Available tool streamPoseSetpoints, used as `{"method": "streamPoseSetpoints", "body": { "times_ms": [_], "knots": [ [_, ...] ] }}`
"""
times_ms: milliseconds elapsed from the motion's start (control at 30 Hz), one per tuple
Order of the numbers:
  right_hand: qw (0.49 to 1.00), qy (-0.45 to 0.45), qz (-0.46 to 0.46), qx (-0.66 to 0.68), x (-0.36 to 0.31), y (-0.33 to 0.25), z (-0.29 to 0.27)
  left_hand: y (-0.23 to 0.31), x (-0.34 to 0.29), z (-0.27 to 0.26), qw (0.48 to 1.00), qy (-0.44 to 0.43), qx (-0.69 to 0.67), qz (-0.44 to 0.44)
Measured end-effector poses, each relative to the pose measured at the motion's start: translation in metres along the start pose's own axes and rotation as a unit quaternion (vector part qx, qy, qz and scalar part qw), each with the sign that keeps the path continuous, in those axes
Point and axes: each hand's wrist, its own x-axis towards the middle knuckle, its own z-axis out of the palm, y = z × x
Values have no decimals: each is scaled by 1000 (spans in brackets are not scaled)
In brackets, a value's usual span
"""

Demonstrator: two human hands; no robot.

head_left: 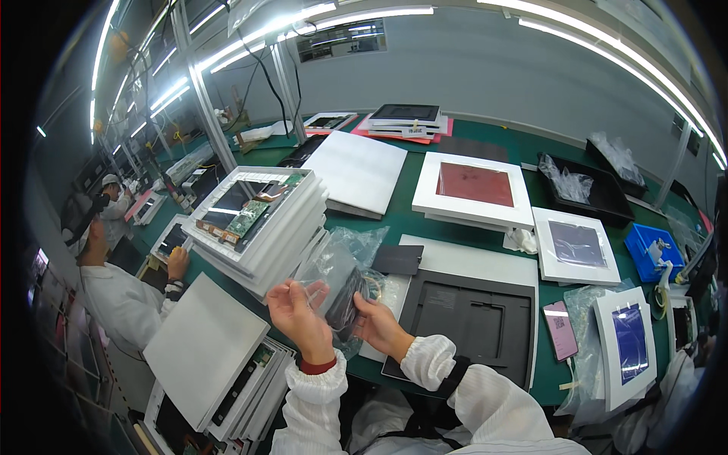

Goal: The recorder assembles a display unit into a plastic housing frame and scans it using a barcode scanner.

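In front of me a clear plastic bag point(317, 267) is held up between my hands. A dark, elongated item point(346, 300), perhaps a coiled black cable, shows in or behind the film; its exact kind is unclear. My left hand point(302, 315) has its fingers curled at the bag's left side. With thumb and fingers, my right hand point(381, 326) grips the dark item's right side through or beside the plastic. Just right of my hands lies a large black rear panel point(466, 326) with a recessed middle, and a small dark plate point(397, 259) sits beyond it.
A tall stack of white-framed display units point(262, 220) with exposed circuit boards stands at left; another stack point(205, 353) is nearer. White-framed panels point(474, 186), a phone point(560, 331), a blue bin point(651, 252) and black trays point(584, 189) fill the right. A co-worker point(125, 296) sits at left.
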Motion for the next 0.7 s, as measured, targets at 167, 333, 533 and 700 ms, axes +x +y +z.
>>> {"method": "streamPoseSetpoints", "body": {
  "times_ms": [167,333,533,700],
  "knots": [
    [994,19,-79,68,-15,-14,7,12,0,19,998,-5,-47,31],
    [995,-13,-91,46,-30,-21,11,11,9,27,994,40,-97,42],
    [994,-38,-92,41,-36,-21,4,16,11,32,991,113,-72,17],
    [992,11,-103,75,-41,-19,14,13,0,36,998,4,-37,56]
  ]
}}
